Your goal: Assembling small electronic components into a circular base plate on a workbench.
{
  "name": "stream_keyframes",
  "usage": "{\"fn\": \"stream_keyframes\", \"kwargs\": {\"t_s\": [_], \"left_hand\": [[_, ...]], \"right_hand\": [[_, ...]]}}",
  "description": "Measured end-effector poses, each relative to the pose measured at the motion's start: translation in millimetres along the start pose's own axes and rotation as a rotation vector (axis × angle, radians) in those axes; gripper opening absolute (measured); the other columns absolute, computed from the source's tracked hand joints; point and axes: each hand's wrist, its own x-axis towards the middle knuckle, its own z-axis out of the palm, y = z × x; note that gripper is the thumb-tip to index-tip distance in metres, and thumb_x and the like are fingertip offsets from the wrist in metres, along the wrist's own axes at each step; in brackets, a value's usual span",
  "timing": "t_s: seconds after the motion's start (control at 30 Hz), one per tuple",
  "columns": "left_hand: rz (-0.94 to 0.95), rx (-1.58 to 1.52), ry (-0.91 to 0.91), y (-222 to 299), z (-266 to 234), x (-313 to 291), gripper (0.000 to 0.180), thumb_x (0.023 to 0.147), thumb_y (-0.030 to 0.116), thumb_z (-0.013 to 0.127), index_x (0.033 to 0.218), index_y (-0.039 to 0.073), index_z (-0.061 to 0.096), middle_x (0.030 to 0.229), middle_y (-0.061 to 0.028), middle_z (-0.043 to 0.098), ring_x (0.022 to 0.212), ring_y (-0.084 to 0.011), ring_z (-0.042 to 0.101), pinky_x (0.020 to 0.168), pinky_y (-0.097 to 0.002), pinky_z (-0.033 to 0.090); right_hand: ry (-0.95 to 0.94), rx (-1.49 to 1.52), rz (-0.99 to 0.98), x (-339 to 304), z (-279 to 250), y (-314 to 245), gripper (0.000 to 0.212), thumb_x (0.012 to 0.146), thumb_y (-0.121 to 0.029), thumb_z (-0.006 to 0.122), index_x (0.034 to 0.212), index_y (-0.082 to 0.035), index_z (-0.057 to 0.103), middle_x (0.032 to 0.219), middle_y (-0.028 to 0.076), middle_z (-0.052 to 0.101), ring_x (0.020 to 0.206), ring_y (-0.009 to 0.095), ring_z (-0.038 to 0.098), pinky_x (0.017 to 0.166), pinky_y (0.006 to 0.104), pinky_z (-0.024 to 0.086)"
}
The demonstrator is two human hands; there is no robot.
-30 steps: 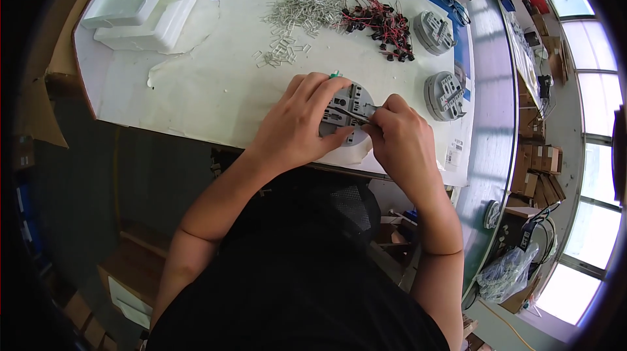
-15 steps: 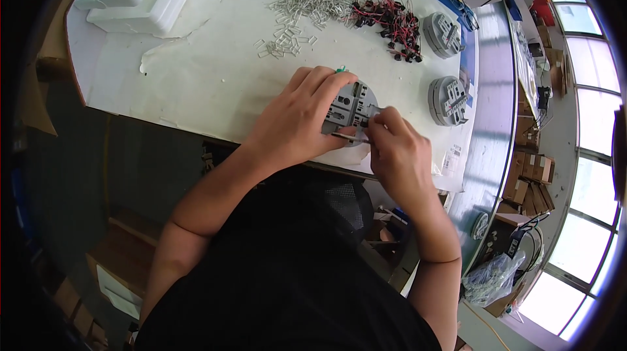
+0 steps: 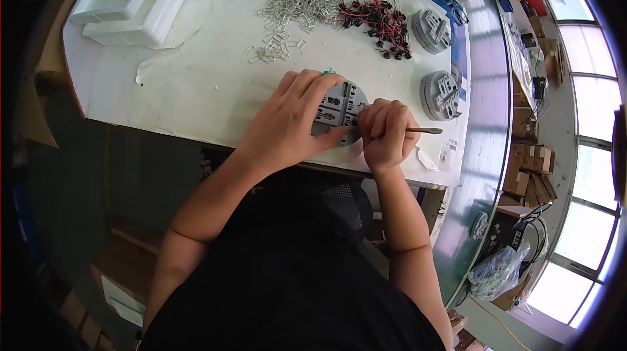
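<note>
A round grey plastic base (image 3: pixel 345 104) with raised slots and dark openings lies on the white table near its front edge. My left hand (image 3: pixel 281 122) is closed around its left side, fingers over the far rim and thumb on the near part. At its right edge are the fingertips of my right hand (image 3: pixel 389 130). That hand also grips a slim screwdriver (image 3: pixel 424 131), whose flat-tipped shaft sticks out to the right. The handle and whatever the fingertips pinch at the base are hidden. A small green piece (image 3: pixel 328 71) shows beyond my left fingers.
Beyond my hands lie a heap of bent metal wire clips (image 3: pixel 297 8) and a pile of black parts with red leads (image 3: pixel 385 24). Two more grey round assemblies stand at the right, one far (image 3: pixel 432 31), one nearer (image 3: pixel 440 95). White foam trays (image 3: pixel 130 24) sit at the far left.
The screwdriver has swung round in my right hand: its shaft lay by my left thumb and now points right. My right fingertips have moved against the base's right edge.
</note>
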Motion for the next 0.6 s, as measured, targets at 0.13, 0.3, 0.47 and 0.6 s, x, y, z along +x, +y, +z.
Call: {"fn": "stream_keyframes", "kwargs": {"t_s": [0.13, 0.3, 0.47, 0.6], "left_hand": [[0.016, 0.018, 0.000, 1.5, -0.4, -1.3, 0.073, 0.080, 0.025, 0.089, 0.143, 0.009, 0.057, 0.132, -0.0136, 0.061, 0.121, -0.0382, 0.059, 0.104, -0.0478, 0.052], [0.080, 0.066, 0.032, 2.7, -0.9, -11.1, 0.070, 0.081, 0.025, 0.089, 0.142, 0.008, 0.058, 0.131, -0.0139, 0.062, 0.120, -0.0381, 0.059, 0.102, -0.0481, 0.052], [0.081, 0.051, 0.078, 2.9, -1.9, -7.6, 0.053, 0.085, 0.028, 0.086, 0.130, 0.009, 0.065, 0.118, -0.0120, 0.065, 0.111, -0.0337, 0.062, 0.098, -0.0447, 0.053], [0.089, -0.055, 0.176, -5.4, -6.4, -16.6, 0.037, 0.089, 0.021, 0.083, 0.120, 0.007, 0.070, 0.112, -0.0111, 0.069, 0.102, -0.0325, 0.066, 0.092, -0.0450, 0.054]], "right_hand": [[-0.028, 0.065, 0.141, 10.6, -2.7, -12.9, 0.047, 0.117, -0.029, 0.048, 0.078, -0.004, 0.052, 0.062, 0.003, 0.043, 0.050, 0.015, 0.039, 0.046, 0.0316, 0.034], [-0.160, -0.484, 0.249, 75.4, 12.4, -41.5, 0.024, 0.106, -0.019, 0.068, 0.091, 0.001, 0.066, 0.069, 0.004, 0.050, 0.057, 0.019, 0.052, 0.051, 0.0326, 0.043], [-0.759, -1.061, 0.007, 139.3, 27.8, 20.4, 0.013, 0.089, -0.010, 0.076, 0.102, -0.007, 0.075, 0.095, 0.010, 0.065, 0.092, 0.030, 0.067, 0.083, 0.0402, 0.055], [-0.794, -1.156, 0.162, 141.3, 37.0, 33.0, 0.016, 0.088, -0.011, 0.078, 0.103, -0.008, 0.078, 0.098, 0.011, 0.067, 0.096, 0.033, 0.067, 0.087, 0.0439, 0.055]]}}
